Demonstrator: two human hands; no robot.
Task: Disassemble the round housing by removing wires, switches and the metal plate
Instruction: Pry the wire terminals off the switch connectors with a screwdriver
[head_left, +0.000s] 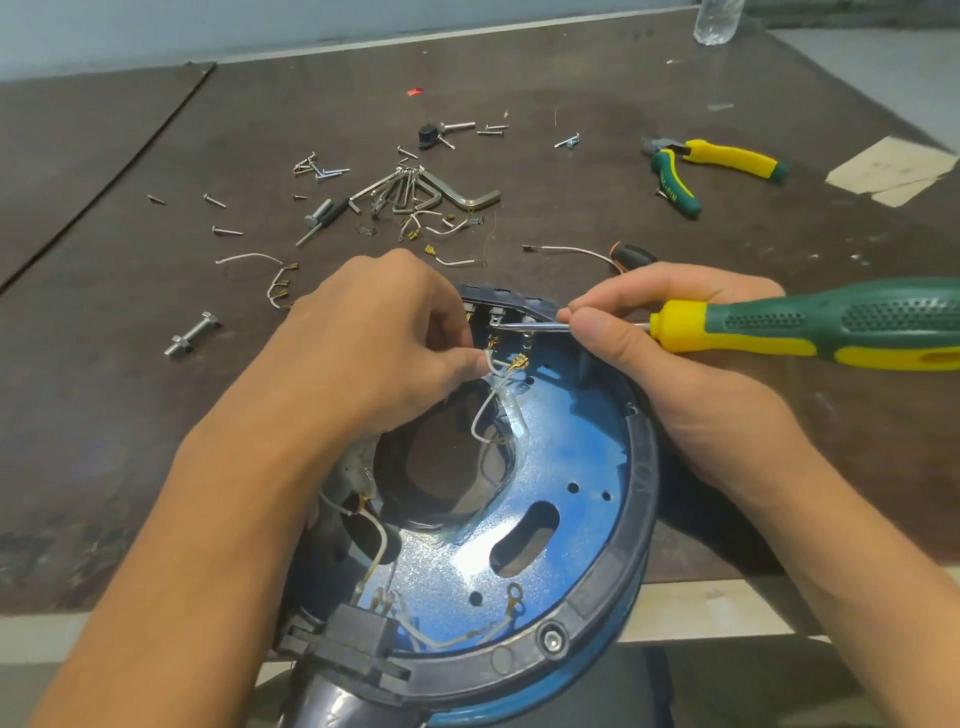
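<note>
Head view, wire removal: left hand (374, 332) pinches a thin white wire (480, 415), right hand (675, 332) grips a green-yellow screwdriver (831, 325); next, probably a careful pry at the switch (497, 316).

The light is bright and even, and it seems to fall mostly from above. The blue speckled metal plate (571, 447) carries a strong white glare on its lower part, and the shiny rim of its middle opening mirrors the light. Shadows are soft; a dim one lies on the dark brown table (130, 389) under the right hand (691, 374). The centre is sharp. Toward the edges straight lines bend, and the clear plastic bottle (719, 21) at the top looks slightly blurred.
</note>
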